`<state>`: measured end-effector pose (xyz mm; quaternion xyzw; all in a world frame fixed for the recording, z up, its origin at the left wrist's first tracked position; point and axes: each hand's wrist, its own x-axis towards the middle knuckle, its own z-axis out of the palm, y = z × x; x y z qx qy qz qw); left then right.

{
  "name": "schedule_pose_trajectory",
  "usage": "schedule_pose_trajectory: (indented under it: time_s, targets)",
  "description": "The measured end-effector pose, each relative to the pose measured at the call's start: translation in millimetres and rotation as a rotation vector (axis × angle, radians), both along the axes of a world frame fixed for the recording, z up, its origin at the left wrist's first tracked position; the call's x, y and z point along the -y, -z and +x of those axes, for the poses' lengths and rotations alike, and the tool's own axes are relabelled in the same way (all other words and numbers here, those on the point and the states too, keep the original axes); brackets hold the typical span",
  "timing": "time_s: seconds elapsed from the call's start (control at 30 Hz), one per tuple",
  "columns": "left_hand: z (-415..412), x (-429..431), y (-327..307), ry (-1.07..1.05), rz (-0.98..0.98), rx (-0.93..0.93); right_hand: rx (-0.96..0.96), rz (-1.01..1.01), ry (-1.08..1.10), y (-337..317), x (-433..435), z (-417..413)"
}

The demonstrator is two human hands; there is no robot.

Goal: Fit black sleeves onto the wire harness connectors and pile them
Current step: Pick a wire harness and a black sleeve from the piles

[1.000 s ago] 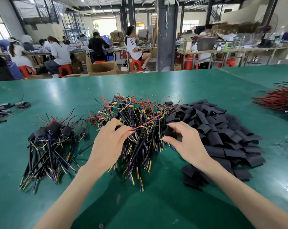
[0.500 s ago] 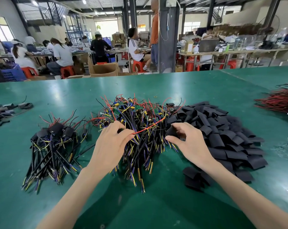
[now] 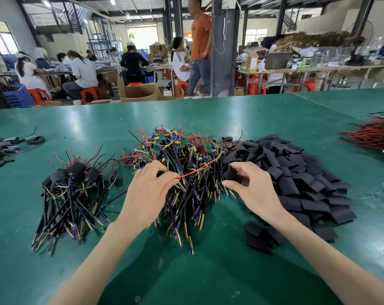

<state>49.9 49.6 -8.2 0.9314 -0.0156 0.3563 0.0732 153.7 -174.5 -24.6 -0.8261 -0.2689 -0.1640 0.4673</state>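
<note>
At a green tabletop (image 3: 208,271) in a crowded workshop, a person's two bare hands work at the central heap of unsleeved wire harnesses (image 3: 186,150), a tangle of black, yellow, blue and red leads with small green boards. The left hand (image 3: 147,190) lies on the heap's near left side, its grip pinched together on the end of a red wire (image 3: 197,170) that runs up and rightward across the heap. The right hand (image 3: 255,190) sits at the heap's right edge, its grip clamped by thumb and curled fingers on one black sleeve (image 3: 230,172). Directly right of the heap, touching it, spreads the stock of loose black sleeves (image 3: 296,172); a few stray sleeves (image 3: 259,236) lie nearer the person. Just left of the heap sits the pile of sleeved harnesses (image 3: 72,188), sleeves at the far end, wire tails fanned toward the person. Well to the heap's right lies a bundle of red wires (image 3: 371,135); well to its left, a small scatter of parts (image 3: 4,148). Beyond the heap, seated workers (image 3: 81,71) bend over other tabletops.
</note>
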Motion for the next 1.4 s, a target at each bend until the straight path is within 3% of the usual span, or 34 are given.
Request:
schedule_pose_trajectory:
  time_s: [0.4, 1.13, 1.2, 1.27, 1.33, 1.4]
  targets:
    - [1, -1, 2, -0.006, 0.010, 0.046, -0.019, -0.018, -0.025, -2, 1, -2]
    - [1, 0, 3, 0.090, 0.153, -0.033, 0.011, 0.011, -0.063, -6, 3, -2]
    - [1, 1, 3, 0.070, 0.161, -0.035, 0.145, -0.094, -0.057, -7, 3, -3]
    - [1, 5, 3, 0.067, 0.146, -0.078, 0.400, -0.279, -0.011, -6, 3, -5]
    - [-1, 11, 4, 0.129, 0.060, -0.170, 0.599, -0.424, 0.045, -7, 0, -9]
    - [-2, 20, 7, 0.219, -0.075, -0.228, 0.676, -0.464, 0.038, -5, -6, -15]
